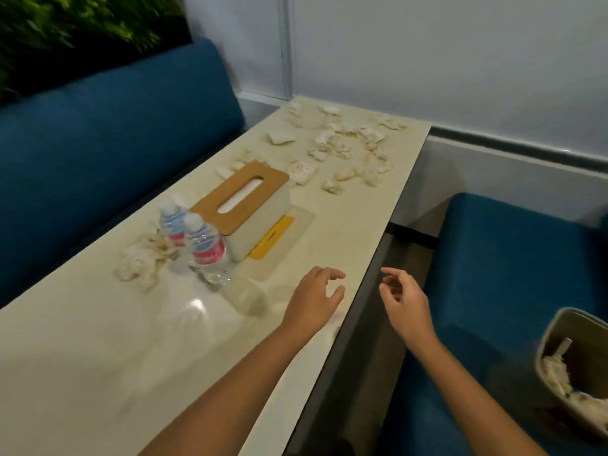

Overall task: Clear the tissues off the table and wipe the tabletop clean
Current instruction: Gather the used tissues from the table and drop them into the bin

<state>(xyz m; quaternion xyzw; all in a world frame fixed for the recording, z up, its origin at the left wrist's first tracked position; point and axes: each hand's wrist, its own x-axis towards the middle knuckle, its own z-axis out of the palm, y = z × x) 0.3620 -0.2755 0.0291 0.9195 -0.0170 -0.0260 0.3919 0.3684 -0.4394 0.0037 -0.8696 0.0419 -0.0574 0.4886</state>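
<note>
Pale, cream-coloured stone makes up the counter (pixel 98 357) that runs away from us toward a white wall, with a blue sofa (pixel 115 143) along its left side and green foliage (pixel 65 21) above the sofa back. On the right we see a blue seat (pixel 510 258), and on it, at the lower right, a beige bin (pixel 548 334) that holds crumpled paper.

We count many crumpled tissues (pixel 348 146) strewn across the far end of the counter, close to the wall corner. We see a second clump of tissues (pixel 141 261) on the left, just beside two small water bottles (pixel 207 245) with pink labels, which stand upright. Behind the bottles sits a tissue box (pixel 250 205) with a wooden lid and a slot, and a yellow card (pixel 273 236) lies flat against its right side.

We find the left hand (pixel 312 297) low over the counter near its right edge, palm down, its fingers (pixel 332 274) loosely bent and apart, holding nothing; we cannot tell whether it touches the surface. The right hand (pixel 404 301) hangs past the counter's edge, over the gap between counter and seat, its fingers (pixel 391 286) loosely curled and apart, also holding nothing. Both hands are well apart from the tissues at the far end.
</note>
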